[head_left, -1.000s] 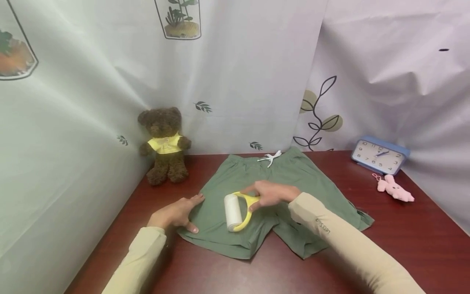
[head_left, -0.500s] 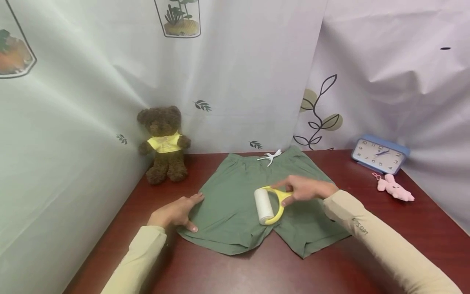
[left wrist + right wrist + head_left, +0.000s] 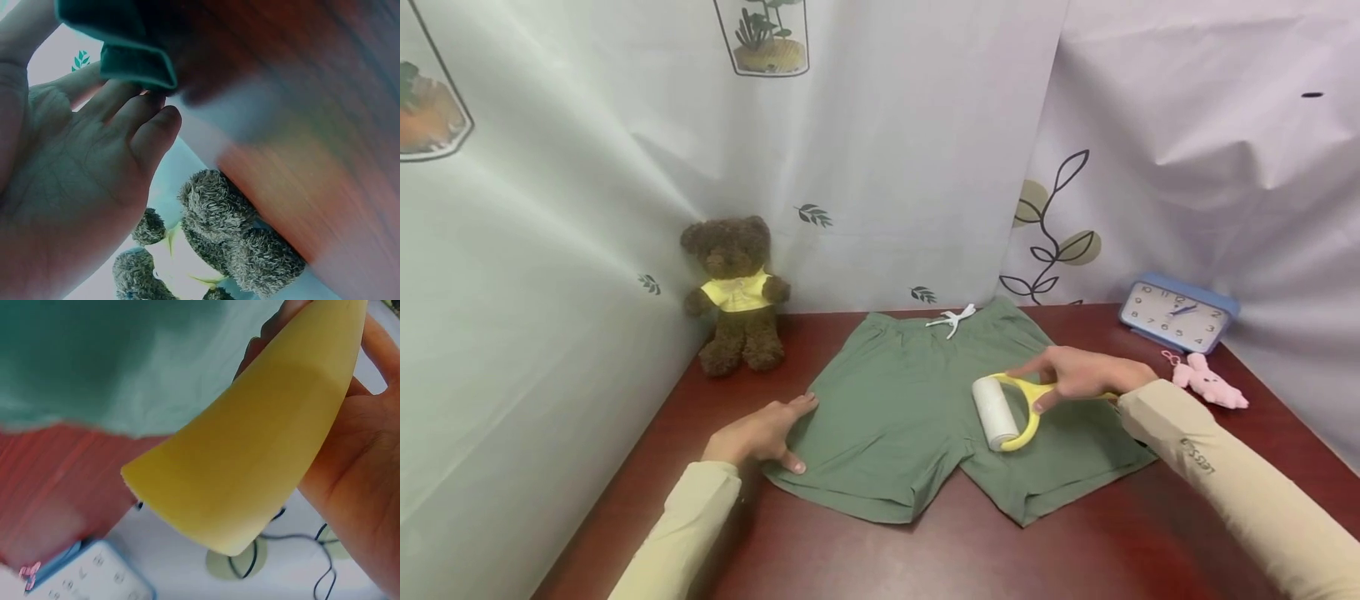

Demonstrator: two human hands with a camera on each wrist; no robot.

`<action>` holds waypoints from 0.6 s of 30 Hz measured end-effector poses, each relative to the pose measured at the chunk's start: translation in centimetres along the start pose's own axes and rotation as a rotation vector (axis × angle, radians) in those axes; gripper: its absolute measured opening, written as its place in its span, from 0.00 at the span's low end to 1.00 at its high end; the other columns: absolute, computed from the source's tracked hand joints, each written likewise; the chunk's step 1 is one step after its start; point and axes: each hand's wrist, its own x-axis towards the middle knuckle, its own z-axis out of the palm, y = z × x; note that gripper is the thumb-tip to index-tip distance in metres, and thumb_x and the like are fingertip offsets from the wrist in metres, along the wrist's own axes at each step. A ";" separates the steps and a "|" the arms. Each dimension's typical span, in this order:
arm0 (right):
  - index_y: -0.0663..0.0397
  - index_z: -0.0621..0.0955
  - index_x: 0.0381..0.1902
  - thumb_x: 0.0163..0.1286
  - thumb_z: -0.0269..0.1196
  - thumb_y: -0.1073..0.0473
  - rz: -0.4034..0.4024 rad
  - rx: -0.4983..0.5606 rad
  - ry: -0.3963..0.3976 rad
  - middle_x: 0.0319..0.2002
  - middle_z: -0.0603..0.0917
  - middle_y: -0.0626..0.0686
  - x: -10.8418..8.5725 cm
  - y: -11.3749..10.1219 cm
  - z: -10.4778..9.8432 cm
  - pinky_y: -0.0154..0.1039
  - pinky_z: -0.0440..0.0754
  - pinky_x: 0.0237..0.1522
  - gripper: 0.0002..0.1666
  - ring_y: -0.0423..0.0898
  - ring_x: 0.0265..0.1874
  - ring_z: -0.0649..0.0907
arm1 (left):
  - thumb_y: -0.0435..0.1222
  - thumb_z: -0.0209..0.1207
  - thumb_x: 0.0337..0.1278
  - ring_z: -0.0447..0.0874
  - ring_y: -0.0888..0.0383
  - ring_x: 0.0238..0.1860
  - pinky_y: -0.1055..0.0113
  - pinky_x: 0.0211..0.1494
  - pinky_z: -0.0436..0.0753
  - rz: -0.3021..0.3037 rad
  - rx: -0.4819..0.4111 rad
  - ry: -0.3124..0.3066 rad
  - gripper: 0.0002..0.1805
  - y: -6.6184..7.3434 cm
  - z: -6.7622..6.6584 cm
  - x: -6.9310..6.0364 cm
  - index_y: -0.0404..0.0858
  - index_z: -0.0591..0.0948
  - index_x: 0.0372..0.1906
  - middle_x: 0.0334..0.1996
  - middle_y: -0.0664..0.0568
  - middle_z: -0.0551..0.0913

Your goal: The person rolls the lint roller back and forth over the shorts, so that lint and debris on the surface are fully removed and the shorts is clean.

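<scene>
Green shorts (image 3: pixel 895 400) with a white drawstring bow (image 3: pixel 951 319) lie spread on the table. My left hand (image 3: pixel 756 435) rests at their left leg edge, fingers extended and thumb apart. My right hand (image 3: pixel 1078 375) grips the yellow handle (image 3: pixel 1030 417) of a roller, whose white cylinder (image 3: pixel 995 414) lies on the shorts right of the middle. In the right wrist view the handle's wide end (image 3: pixel 237 456) sticks out from the palm. The left wrist view shows the left palm (image 3: pixel 81 162) with its fingertips at the green hem (image 3: pixel 137 62).
A brown teddy bear (image 3: pixel 741 292) in a yellow shirt sits at the back left. A blue alarm clock (image 3: pixel 1176 315) and a pink plush charm (image 3: pixel 1210 383) are at the back right. Patterned white cloth (image 3: pixel 887 167) hangs behind the dark red table (image 3: pixel 850 567).
My right hand has moved the roller rightward across the shorts, from the left leg to right of the middle. The left hand has stayed in place.
</scene>
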 end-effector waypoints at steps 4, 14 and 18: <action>0.55 0.77 0.68 0.56 0.76 0.51 0.025 0.024 0.012 0.13 0.57 0.41 -1.4 1.2 -0.7 0.28 0.58 0.18 0.42 0.34 0.13 0.56 | 0.41 0.79 0.36 0.57 0.37 0.78 0.42 0.77 0.64 0.002 -0.002 0.000 0.60 0.0 0.0 -0.1 0.35 0.60 0.78 0.79 0.40 0.57; 0.57 0.78 0.66 0.55 0.76 0.51 0.081 0.040 0.020 0.13 0.55 0.43 -4.2 3.5 -1.8 0.28 0.54 0.20 0.42 0.35 0.14 0.52 | 0.41 0.79 0.36 0.57 0.39 0.79 0.44 0.78 0.64 0.020 -0.006 0.002 0.60 -0.2 0.1 0.1 0.34 0.60 0.77 0.79 0.40 0.57; 0.62 0.78 0.65 0.54 0.76 0.53 0.076 0.037 0.025 0.14 0.54 0.42 -5.5 4.2 -2.5 0.29 0.55 0.20 0.41 0.35 0.15 0.52 | 0.41 0.79 0.36 0.58 0.38 0.78 0.43 0.77 0.65 0.022 -0.003 0.007 0.59 -0.1 0.0 0.0 0.33 0.60 0.77 0.79 0.39 0.57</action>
